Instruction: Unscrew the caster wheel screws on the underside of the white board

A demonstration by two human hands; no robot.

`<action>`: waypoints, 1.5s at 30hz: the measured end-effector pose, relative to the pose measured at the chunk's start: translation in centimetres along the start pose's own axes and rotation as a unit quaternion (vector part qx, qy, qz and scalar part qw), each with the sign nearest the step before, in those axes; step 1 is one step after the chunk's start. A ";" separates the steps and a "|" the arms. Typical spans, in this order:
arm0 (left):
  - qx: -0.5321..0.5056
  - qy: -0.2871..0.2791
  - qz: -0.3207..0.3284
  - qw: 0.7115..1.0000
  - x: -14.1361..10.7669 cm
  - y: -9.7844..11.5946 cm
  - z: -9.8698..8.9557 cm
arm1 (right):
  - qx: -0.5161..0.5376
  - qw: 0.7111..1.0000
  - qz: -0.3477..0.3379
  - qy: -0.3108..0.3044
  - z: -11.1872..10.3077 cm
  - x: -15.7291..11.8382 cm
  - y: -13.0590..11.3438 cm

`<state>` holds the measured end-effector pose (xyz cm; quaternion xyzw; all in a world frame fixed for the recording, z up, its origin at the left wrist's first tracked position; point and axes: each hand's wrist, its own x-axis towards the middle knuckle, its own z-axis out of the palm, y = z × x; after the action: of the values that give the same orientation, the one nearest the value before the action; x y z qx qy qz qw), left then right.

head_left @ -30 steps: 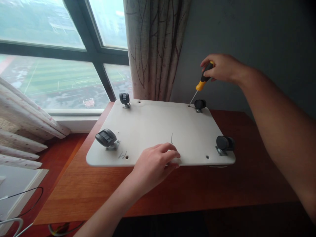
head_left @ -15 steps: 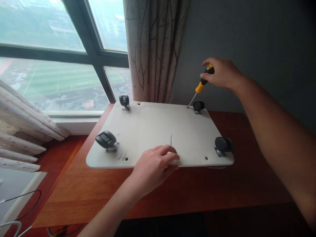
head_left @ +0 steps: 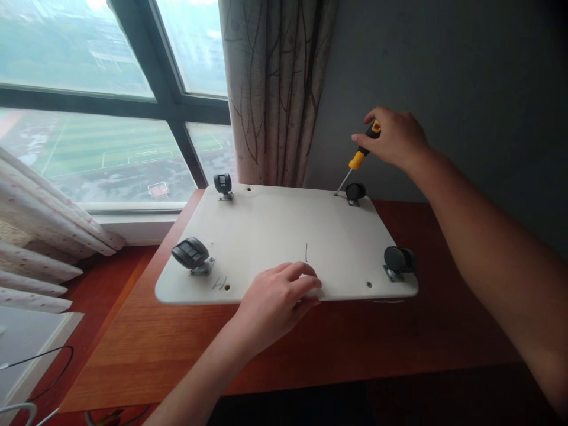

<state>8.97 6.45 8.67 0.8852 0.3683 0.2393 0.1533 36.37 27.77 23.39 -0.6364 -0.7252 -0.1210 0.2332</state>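
A white board (head_left: 284, 236) with rounded corners lies on the reddish wooden table. Black casters stand at its corners: far left (head_left: 222, 183), near left (head_left: 190, 253), far right (head_left: 355, 192), near right (head_left: 397, 259). My right hand (head_left: 393, 135) is closed round the handle of a yellow and black screwdriver (head_left: 356, 160), tilted, its tip at a hole or screw by the far right caster. My left hand (head_left: 284, 296) grips the board's near edge at the middle, thumb and fingers bent round it. Other holes show near the board's edges.
The wooden table (head_left: 146, 349) extends on the near side and to the right. Behind stand a patterned curtain (head_left: 279, 89) and a grey wall (head_left: 435, 71). Windows fill the left, with another curtain (head_left: 35, 231) below. Cables (head_left: 66, 367) hang at the lower left.
My right hand has turned slightly on the screwdriver handle, its fingers shifted a little left. The screwdriver's tip stays at the same spot. My left hand has hardly moved.
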 end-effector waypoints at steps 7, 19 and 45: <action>0.000 -0.006 -0.003 1.000 0.0 0.1 -0.1 | 0.140 0.988 -0.003 -0.058 0.2 0.1 0.0; 0.003 -0.007 0.000 1.000 -0.1 0.1 -0.2 | 0.102 0.993 0.004 -0.053 0.3 -0.2 -0.2; 0.005 -0.023 0.010 1.000 -0.1 0.1 -0.1 | 0.158 0.986 0.018 -0.041 1.4 -0.6 1.0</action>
<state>8.93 6.31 8.79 0.8951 0.3567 0.2183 0.1545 37.12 28.05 21.71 -0.6088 -0.7329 0.0251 0.3027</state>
